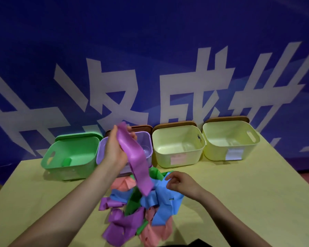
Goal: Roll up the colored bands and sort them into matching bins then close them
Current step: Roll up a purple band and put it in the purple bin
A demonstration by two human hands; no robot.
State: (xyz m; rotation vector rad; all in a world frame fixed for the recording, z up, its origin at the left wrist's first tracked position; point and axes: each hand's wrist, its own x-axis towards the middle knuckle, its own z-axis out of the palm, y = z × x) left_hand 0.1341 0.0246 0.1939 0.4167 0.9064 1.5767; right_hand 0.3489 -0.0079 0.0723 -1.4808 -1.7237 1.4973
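Left hand [117, 148] raised above the purple bin [146, 139], fingers curled round the top end of a purple band [136, 161]; the band hangs down, its lower end over the pile of bands [141, 211] on the desk [239, 193]. Right hand [181, 183] low over the pile, fingers loosely bent, fingertips touching a blue band [161, 195]; whether it pinches it, cannot tell. Green bin [70, 154] and two yellow bins [178, 145] stand open in a row.
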